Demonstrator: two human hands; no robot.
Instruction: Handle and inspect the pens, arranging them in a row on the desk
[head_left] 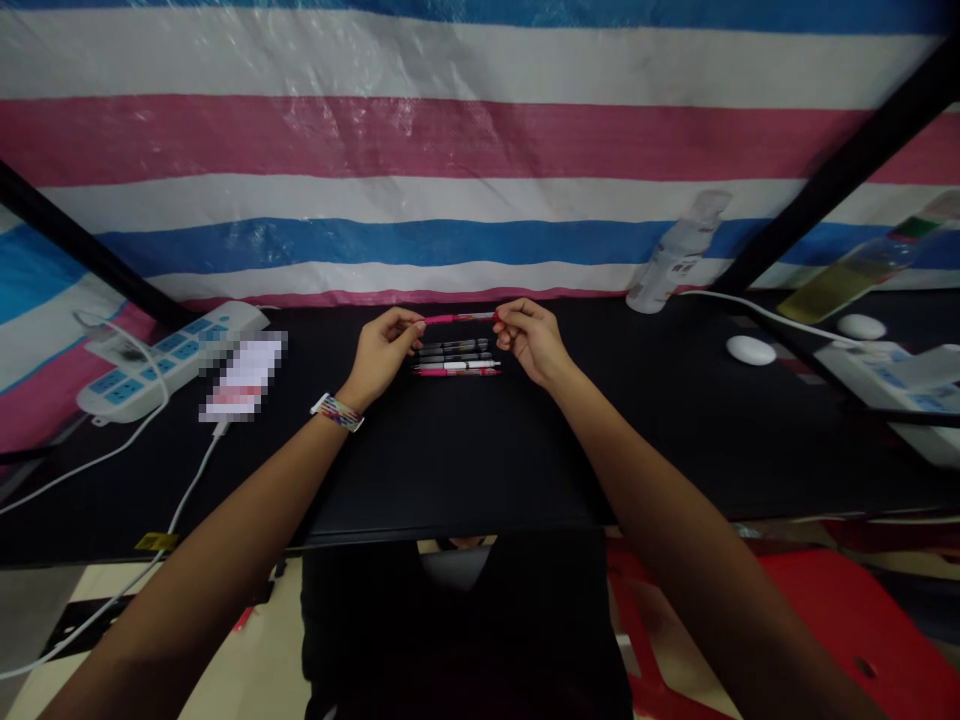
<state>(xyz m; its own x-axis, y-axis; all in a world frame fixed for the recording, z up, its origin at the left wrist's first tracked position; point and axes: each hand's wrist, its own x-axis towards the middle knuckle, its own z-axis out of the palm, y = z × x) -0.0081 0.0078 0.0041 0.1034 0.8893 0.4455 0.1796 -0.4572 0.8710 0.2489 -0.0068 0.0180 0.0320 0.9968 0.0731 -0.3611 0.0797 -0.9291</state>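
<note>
Pen in pink and red stretches crosswise between the person's hands, near the far edge of the tabletop. The left hand pinches its left end between thumb and fingers; the right hand pinches its right end the same way. Whether it is raised off the tabletop is hard to tell from above. A row of other pens lies parallel to it, on the person's side and between the hands: dark ones farthest, then a white one, then a pink one nearest. A patterned band circles the left wrist. Well apart, a power strip lies to the left and a clear bottle stands to the right.
</note>
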